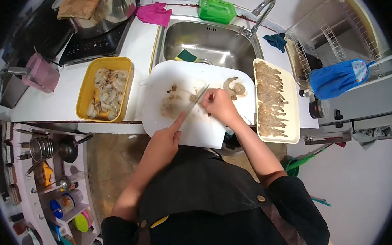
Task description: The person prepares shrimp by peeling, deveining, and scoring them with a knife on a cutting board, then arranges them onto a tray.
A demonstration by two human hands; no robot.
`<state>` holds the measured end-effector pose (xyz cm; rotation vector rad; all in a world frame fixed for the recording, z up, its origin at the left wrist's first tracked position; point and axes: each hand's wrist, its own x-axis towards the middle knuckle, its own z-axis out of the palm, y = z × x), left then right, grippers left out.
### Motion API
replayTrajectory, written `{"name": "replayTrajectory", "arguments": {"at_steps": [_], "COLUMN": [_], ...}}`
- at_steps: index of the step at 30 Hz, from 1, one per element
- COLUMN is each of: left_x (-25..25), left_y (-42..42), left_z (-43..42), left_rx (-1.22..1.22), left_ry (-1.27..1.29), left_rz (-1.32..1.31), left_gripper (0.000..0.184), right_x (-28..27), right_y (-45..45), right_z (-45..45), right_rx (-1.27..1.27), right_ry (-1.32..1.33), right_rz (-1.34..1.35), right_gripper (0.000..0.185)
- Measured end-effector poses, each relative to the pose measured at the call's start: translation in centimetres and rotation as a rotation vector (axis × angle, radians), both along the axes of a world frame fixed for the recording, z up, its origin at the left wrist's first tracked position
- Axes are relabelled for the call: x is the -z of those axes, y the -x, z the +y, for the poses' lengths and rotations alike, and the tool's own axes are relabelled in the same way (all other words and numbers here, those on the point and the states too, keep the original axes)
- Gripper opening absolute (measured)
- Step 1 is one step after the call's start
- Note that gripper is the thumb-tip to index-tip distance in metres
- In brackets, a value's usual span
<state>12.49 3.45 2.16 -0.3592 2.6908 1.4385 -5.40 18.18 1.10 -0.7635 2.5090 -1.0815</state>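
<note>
A knife [197, 101] is held by my left hand [164, 140], its blade slanting up and right over the white cutting board [157, 80]. Beside the blade tip, my right hand [218, 104] has its fingers pressed together; what they hold is mostly hidden, with a small brownish piece [193, 97] close by. Two or so grey shrimp [236, 87] lie on the board's right part. Wet brownish residue marks the board's left half. To the right, a cream tray [291, 116] bears a row of flattened shrimp [271, 101]. A yellow container [83, 93] at the left holds peeled shrimp [109, 93].
Behind the board is a steel sink [177, 38] with a sponge [186, 56] and a faucet [261, 17]. A green soap dispenser [217, 10] and a pink cloth [154, 14] sit behind it. An induction cooker [94, 44] with a pot stands at the back left.
</note>
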Motion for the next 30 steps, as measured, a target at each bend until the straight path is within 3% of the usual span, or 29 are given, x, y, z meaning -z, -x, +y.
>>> {"name": "replayTrajectory", "arguments": {"at_steps": [7, 10, 13, 16, 19, 25, 30], "left_x": [-1.0, -0.9, -1.3, -1.0, -0.2, -1.5, 0.2], "left_y": [0.7, 1.9, 3.4, 4.0, 3.7, 4.0, 3.7], "left_z": [-1.2, -1.4, -1.4, -1.6, -1.4, -1.1, -1.7], "left_rx": [-0.079, -0.003, 0.057, 0.061, 0.030, 0.008, 0.011], "left_ry": [0.127, 0.085, 0.199, 0.190, 0.114, 0.175, 0.097], "left_rz": [-0.163, -0.015, -0.055, -0.106, 0.011, -0.119, -0.032], "left_gripper": [0.054, 0.054, 0.053, 0.046, 0.051, 0.045, 0.047], "right_x": [0.7, 1.0, 1.6, 1.5, 1.9, 2.6, 2.8], "right_y": [0.6, 0.3, 0.3, 0.3, 0.4, 1.1, 1.6], "right_z": [0.9, 1.0, 0.8, 0.8, 0.9, 0.7, 0.4], "right_rx": [0.008, -0.029, -0.045, -0.047, -0.078, -0.130, -0.136], "right_ry": [0.059, 0.074, 0.111, 0.128, 0.138, 0.203, 0.179], "right_rz": [0.016, 0.139, 0.130, 0.077, 0.114, 0.191, 0.131], "right_gripper": [0.008, 0.010, 0.011, 0.011, 0.011, 0.012, 0.010]}}
